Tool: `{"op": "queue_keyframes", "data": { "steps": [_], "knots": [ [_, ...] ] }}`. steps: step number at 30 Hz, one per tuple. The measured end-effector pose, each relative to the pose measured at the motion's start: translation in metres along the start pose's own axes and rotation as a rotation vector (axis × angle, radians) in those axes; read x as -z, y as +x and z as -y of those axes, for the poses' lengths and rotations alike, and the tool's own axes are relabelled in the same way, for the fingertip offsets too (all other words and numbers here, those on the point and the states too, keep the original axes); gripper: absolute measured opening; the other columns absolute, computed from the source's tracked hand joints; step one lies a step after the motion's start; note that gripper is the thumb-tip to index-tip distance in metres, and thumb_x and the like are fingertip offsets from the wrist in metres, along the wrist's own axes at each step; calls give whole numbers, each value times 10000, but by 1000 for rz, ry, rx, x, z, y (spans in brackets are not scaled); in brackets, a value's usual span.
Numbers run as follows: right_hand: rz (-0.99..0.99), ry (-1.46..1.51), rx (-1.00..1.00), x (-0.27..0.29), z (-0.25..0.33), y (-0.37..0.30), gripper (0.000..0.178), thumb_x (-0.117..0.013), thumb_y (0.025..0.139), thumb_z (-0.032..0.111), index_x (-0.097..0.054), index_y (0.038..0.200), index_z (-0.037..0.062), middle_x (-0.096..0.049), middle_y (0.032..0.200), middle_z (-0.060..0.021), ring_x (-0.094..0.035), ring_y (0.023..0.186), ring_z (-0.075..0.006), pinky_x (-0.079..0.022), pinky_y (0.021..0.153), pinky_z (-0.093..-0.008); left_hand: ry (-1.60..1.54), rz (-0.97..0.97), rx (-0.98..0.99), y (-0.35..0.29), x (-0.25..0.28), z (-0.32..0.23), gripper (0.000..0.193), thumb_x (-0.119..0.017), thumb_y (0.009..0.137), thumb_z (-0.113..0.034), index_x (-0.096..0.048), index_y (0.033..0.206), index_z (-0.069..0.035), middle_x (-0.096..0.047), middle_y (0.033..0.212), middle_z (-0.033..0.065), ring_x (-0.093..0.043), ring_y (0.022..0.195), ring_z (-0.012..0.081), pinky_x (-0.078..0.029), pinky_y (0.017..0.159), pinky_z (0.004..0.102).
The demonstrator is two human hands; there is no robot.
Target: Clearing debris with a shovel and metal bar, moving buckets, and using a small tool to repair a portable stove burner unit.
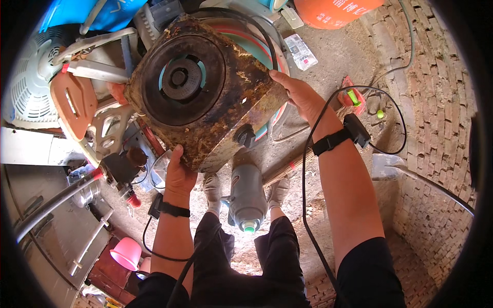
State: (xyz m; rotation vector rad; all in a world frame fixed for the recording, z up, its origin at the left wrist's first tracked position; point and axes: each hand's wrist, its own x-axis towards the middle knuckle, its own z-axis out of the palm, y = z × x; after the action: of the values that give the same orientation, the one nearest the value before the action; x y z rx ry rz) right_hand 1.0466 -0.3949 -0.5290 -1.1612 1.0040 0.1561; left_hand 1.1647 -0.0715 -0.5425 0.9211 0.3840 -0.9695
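A rusty single-burner gas stove [233, 110] is held up in front of me, tilted, its round dark burner facing me. My left hand [179, 179] is closed on its near left corner, with the thumb on top. At the far right corner my right hand [300, 95] grips the edge, thumb on the upper face and fingers partly hidden. A black knob [244, 135] sticks out of the stove's near side. Behind it a black hose [267, 38] arcs over. Below stands a grey plastic thermos-like bottle [247, 192] with a green cap, between my feet.
Stacked round basins [246, 38] lie behind the stove. At left are an orange plastic stool seat [73, 105], a white vented cover [36, 77] and a metal pipe with a valve [59, 203]. A shovel [387, 167] leans by the brick wall [436, 128]. Black cables [304, 190] hang around my arms.
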Motion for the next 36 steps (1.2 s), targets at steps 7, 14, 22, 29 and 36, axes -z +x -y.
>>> {"op": "queue_keyframes", "data": {
  "steps": [7,14,22,29,36],
  "knots": [
    [-81,101,-84,-12,-25,2,842,-620,748,681,-547,1238,0,-523,1257,-128,-454,1091,-212,-262,999,-369,18,20,-64,-13,-2,-32,593,-671,808,-204,-440,1329,-39,-548,1278,103,-543,1160,270,-429,1011,414],
    [-491,96,193,-4,-58,48,763,-556,854,560,-483,1300,-55,-513,1300,-233,-455,1250,-311,-322,1036,-328,105,27,-44,-7,0,-49,574,-682,798,-205,-462,1305,-51,-562,1257,105,-536,1161,283,-433,1007,423],
    [60,544,86,-34,-39,49,612,-571,872,536,-539,1261,65,-569,1228,-65,-488,1101,-212,-307,989,-362,136,-28,-19,-6,11,-55,560,-688,795,-223,-479,1287,-57,-567,1247,100,-542,1150,279,-436,1000,422],
    [98,331,-41,-46,7,20,574,-519,913,525,-550,1246,59,-564,1275,-89,-506,1171,-214,-360,997,-348,147,2,-54,-15,4,-72,615,-674,808,-249,-434,1332,-34,-542,1289,105,-539,1165,264,-422,1012,415],
    [105,499,106,-28,-13,-17,482,-477,969,404,-535,1235,6,-603,1202,-97,-577,1053,-178,-442,932,-331,199,74,-28,-60,-14,-86,617,-663,817,-273,-430,1331,-23,-540,1283,145,-537,1165,316,-447,989,458]
  ]
}}
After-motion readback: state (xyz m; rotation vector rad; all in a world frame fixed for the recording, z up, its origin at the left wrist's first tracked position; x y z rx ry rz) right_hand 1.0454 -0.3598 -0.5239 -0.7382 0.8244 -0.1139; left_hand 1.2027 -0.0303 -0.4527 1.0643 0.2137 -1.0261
